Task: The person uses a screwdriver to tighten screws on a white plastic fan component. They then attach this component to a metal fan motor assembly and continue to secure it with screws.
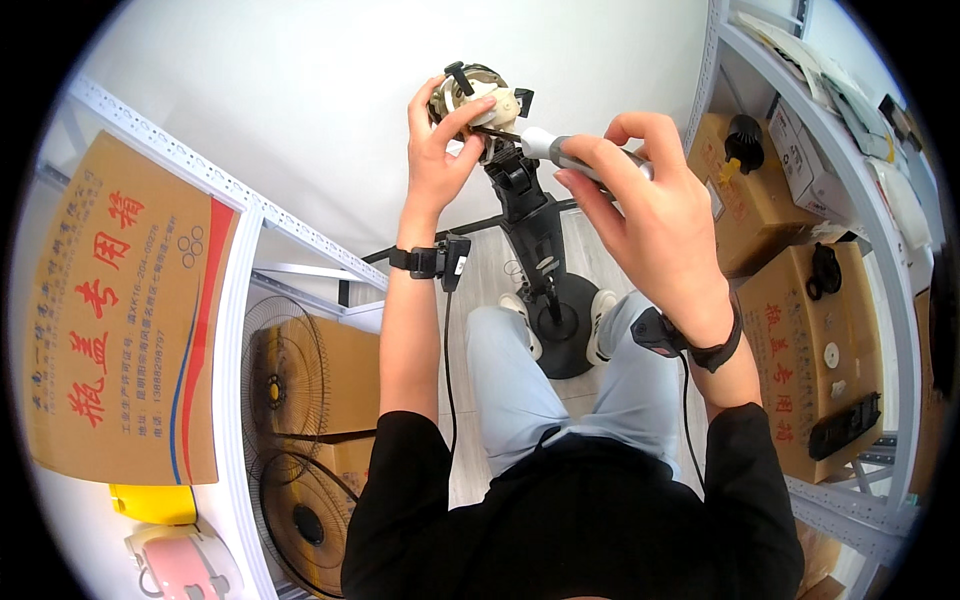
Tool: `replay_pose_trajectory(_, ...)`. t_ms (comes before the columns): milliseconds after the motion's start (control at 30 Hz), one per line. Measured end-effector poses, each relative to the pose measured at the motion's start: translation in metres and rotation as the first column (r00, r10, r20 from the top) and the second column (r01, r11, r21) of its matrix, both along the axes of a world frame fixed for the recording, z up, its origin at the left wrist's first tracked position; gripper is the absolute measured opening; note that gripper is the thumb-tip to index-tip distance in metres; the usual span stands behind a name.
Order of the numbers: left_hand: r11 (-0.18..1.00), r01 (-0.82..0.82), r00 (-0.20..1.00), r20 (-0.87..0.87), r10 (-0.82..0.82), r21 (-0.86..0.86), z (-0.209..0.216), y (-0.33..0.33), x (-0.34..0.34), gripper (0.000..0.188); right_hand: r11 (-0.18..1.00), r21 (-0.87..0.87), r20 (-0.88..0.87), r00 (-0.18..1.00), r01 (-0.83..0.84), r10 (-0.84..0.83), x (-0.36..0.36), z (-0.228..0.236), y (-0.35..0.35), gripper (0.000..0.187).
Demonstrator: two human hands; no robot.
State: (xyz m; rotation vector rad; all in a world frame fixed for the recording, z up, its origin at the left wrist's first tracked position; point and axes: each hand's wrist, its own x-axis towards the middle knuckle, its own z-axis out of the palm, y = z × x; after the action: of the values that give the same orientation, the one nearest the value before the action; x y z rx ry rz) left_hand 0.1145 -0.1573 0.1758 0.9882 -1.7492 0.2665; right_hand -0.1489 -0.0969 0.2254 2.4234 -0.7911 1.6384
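An exposed fan motor (508,104) with a cream plastic housing sits on top of a black stand (532,225). My left hand (440,160) is wrapped round the motor's left side, thumb and fingers pressing on it. In my right hand (655,215) is a grey and white screwdriver (543,146), gripped between thumb and fingers. Its dark shaft points left to the lower part of the motor, close by my left thumb. Whether the tip sits in a screw is too small to tell. The stand's round black base (568,345) rests on the floor between my feet.
Metal shelving stands on both sides. On the left are a large cardboard box (125,330), wire fan guards (285,365) and a pink appliance (180,565). The right shelf holds cardboard boxes (815,345) with small black parts on top. A white wall (600,60) is in front.
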Motion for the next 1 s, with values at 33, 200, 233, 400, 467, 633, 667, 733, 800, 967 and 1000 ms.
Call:
replay_pose_trajectory(33, 1.0, -0.019, 1.0, 0.008, 0.019, -0.01, 0.001, 0.0, 0.0, 0.048, 1.0, 0.0, 0.0, 1.0, -0.004, 0.004, 0.0, 0.0, 0.0, 0.022)
replay_pose_trajectory(200, 1.0, -0.015, 1.0, -0.011, 0.015, -0.009, 0.003, 0.002, -0.002, 0.047, 0.999, 0.006, -0.007, 0.999, -0.045, 0.045, 0.0, -0.004, -0.001, 0.027)
replay_pose_trajectory(233, 1.0, -0.014, 1.0, -0.011, 0.013, -0.006, 0.004, 0.002, -0.002, 0.047, 0.998, 0.014, -0.01, 0.998, -0.057, 0.057, 0.0, -0.005, -0.001, 0.029)
replay_pose_trajectory(400, 1.0, -0.022, 0.999, -0.037, 0.022, 0.005, 0.001, 0.0, -0.001, 0.047, 0.989, 0.147, -0.079, 0.997, 0.029, -0.018, -0.005, -0.004, 0.001, 0.033)
replay_pose_trajectory(467, 1.0, -0.023, 0.998, -0.051, 0.023, 0.006, 0.0, -0.001, -0.002, 0.047, 0.977, 0.2, -0.1, 0.993, 0.076, -0.057, -0.006, -0.002, 0.003, 0.033)
replay_pose_trajectory(633, 0.999, -0.045, 0.999, -0.022, 0.045, -0.004, 0.0, -0.003, -0.001, 0.047, 0.981, 0.189, -0.026, 0.998, -0.053, 0.059, -0.006, -0.004, 0.003, 0.028)
replay_pose_trajectory(667, 0.999, -0.044, 0.999, -0.024, 0.044, 0.001, 0.0, -0.003, -0.001, 0.047, 0.979, 0.2, -0.07, 0.996, -0.032, 0.047, -0.006, -0.002, 0.006, 0.028)
replay_pose_trajectory(733, 0.999, -0.044, 0.999, -0.022, 0.043, -0.02, 0.0, -0.003, -0.001, 0.047, 0.975, 0.22, -0.16, 0.987, 0.01, 0.026, -0.006, 0.001, 0.012, 0.029)
replay_pose_trajectory(800, 0.999, -0.045, 0.999, -0.027, 0.044, -0.026, 0.0, -0.003, -0.002, 0.046, 0.953, 0.267, -0.208, 0.974, 0.144, -0.089, -0.002, -0.001, 0.011, 0.03)
replay_pose_trajectory(967, 0.996, -0.081, 0.997, -0.007, 0.081, -0.046, 0.0, -0.004, -0.002, 0.045, 0.963, 0.27, -0.072, 0.997, 0.019, 0.0, -0.005, -0.002, 0.007, 0.029)
replay_pose_trajectory(1000, 0.997, -0.069, 0.997, -0.029, 0.068, -0.025, -0.001, -0.003, -0.002, 0.046, 0.966, 0.259, -0.059, 0.997, -0.028, 0.045, -0.007, -0.001, 0.009, 0.028)
